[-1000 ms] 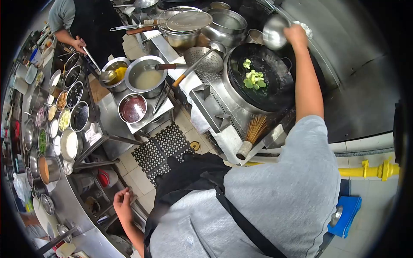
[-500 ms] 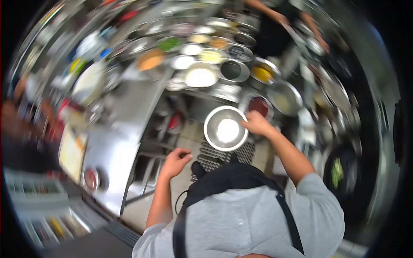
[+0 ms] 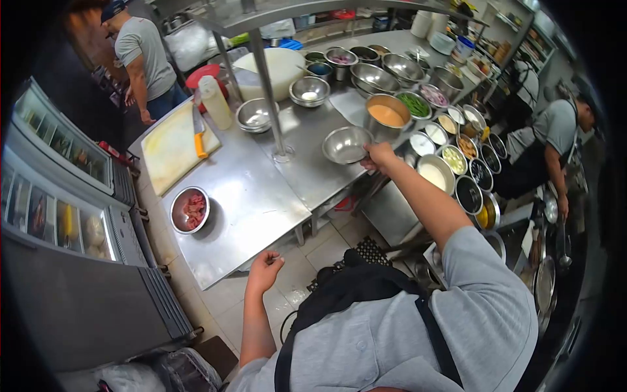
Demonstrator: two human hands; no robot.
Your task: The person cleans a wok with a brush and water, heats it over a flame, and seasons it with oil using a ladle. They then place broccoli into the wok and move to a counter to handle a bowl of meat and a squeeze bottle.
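Note:
In my right hand (image 3: 382, 159) is an empty-looking steel mixing bowl (image 3: 346, 145), gripped by its rim at the near edge of the steel table, beside a pot of orange sauce (image 3: 387, 116). My left hand (image 3: 264, 271) hangs in front of the table's near edge, its fingers loosely curled with a gap to the thumb and nothing in them. Nearest to it on the table stands a steel bowl of raw meat pieces (image 3: 191, 210).
Behind the meat lies a cutting board (image 3: 175, 147) with an orange-handled knife (image 3: 199, 138). A metal post (image 3: 268, 91) rises from the table. Bowls of ingredients (image 3: 452, 159) line the right side. One person (image 3: 147, 62) stands at the back left, another (image 3: 552, 140) at the right.
My view has turned left toward the table with the meat. My right hand has carried the bowl from over the floor to the table's edge. My left hand still hangs loosely curled.

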